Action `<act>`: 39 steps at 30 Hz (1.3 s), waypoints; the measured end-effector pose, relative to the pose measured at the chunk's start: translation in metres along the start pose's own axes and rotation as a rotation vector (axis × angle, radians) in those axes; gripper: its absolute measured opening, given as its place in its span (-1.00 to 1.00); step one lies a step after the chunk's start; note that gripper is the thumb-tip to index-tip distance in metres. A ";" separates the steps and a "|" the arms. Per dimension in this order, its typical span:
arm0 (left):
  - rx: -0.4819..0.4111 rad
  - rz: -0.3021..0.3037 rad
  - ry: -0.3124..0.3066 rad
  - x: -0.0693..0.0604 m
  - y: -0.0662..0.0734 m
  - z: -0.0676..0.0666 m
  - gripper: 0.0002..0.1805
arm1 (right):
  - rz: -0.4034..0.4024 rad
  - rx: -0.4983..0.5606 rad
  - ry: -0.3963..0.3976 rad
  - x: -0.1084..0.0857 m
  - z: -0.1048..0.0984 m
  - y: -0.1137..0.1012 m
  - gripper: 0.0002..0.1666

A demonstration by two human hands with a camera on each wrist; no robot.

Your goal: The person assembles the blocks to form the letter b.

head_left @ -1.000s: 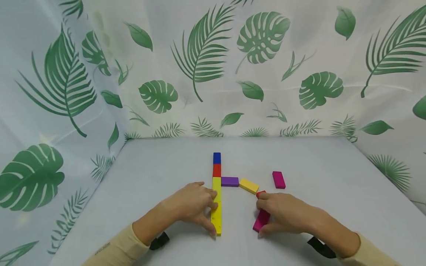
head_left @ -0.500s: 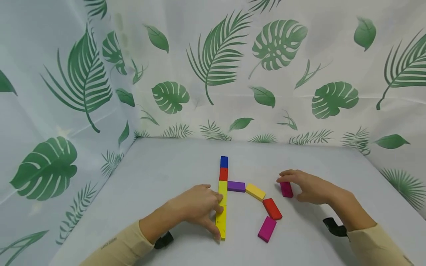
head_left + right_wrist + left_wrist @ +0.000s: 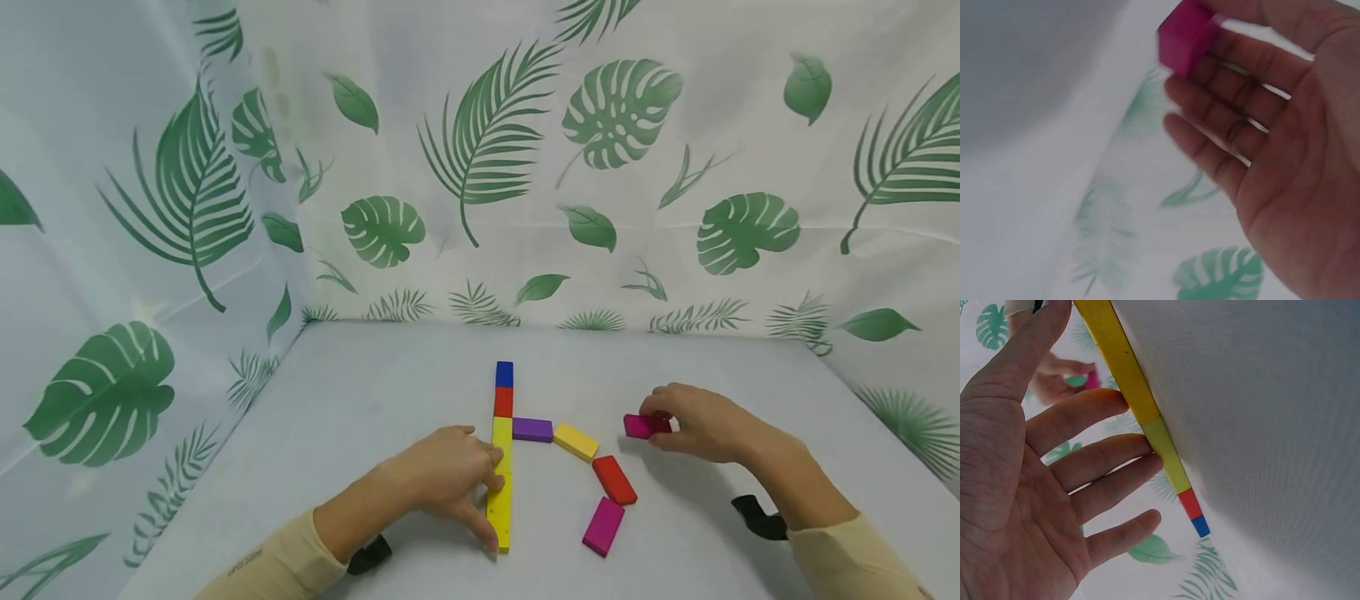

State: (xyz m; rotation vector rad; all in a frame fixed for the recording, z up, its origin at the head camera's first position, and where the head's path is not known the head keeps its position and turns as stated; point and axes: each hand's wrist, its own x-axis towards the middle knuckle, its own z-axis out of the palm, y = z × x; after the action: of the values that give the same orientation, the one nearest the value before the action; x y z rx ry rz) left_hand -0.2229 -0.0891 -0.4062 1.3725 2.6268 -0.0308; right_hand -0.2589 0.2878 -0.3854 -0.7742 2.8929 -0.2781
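My right hand pinches a magenta block between thumb and fingers, to the right of the other blocks. In the right wrist view that magenta block sits at the fingertips. My left hand rests its extended fingers along the left side of a straight column: a yellow block, a lighter yellow block, a red block and a blue block. From the column a curve runs rightward: a purple block, an orange-yellow block, a second red block and another magenta block.
The blocks lie on a white tabletop. Behind and at the sides hangs a white curtain printed with green leaves. A black strap piece shows under the right wrist, another under the left.
My right hand left the lower magenta block in the curve, reached the loose one farther right, and now holds and turns it. My left hand stays at the column. The head view shifted slightly.
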 end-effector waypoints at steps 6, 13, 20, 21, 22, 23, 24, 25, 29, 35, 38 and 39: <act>0.027 0.001 -0.009 -0.002 0.001 0.000 -0.18 | -0.131 0.210 -0.106 0.008 -0.004 -0.055 -0.64; 0.041 0.029 0.021 0.000 0.000 0.002 -0.19 | -0.297 0.257 -0.287 0.016 0.017 -0.113 -0.50; 0.052 0.079 0.094 -0.001 -0.002 0.007 -0.23 | -0.430 0.143 -0.306 0.019 0.040 -0.130 -0.55; 0.054 0.081 0.097 -0.001 -0.003 0.007 -0.23 | -0.429 0.137 -0.308 0.018 0.041 -0.131 -0.55; 0.054 0.078 0.096 0.000 -0.002 0.006 -0.23 | -0.429 0.134 -0.308 0.018 0.041 -0.131 -0.54; 0.055 0.075 0.093 0.000 -0.002 0.006 -0.22 | -0.417 0.143 -0.315 0.017 0.041 -0.130 -0.54; 0.053 0.072 0.087 0.000 -0.002 0.005 -0.22 | -0.404 0.151 -0.318 0.016 0.039 -0.129 -0.53; 0.048 0.066 0.079 0.001 -0.002 0.004 -0.22 | -0.388 0.158 -0.325 0.015 0.037 -0.127 -0.54; 0.029 0.041 0.048 0.001 -0.001 0.002 -0.21 | -0.272 0.174 -0.361 0.007 0.024 -0.111 -0.54; 0.011 0.014 0.025 -0.001 0.002 -0.001 -0.22 | -0.228 0.104 -0.357 -0.005 0.020 -0.094 -0.50; 0.006 0.020 0.031 -0.002 0.002 -0.002 -0.22 | -0.295 0.052 -0.322 -0.004 0.024 -0.094 -0.54; 0.005 0.020 0.032 -0.002 0.002 -0.002 -0.22 | -0.309 0.042 -0.315 -0.003 0.025 -0.094 -0.56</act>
State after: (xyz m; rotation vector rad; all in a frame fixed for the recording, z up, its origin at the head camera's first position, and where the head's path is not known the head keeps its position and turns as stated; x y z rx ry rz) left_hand -0.2205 -0.0893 -0.4038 1.4117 2.6404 -0.0123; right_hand -0.2068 0.2054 -0.3893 -1.1442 2.4636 -0.2236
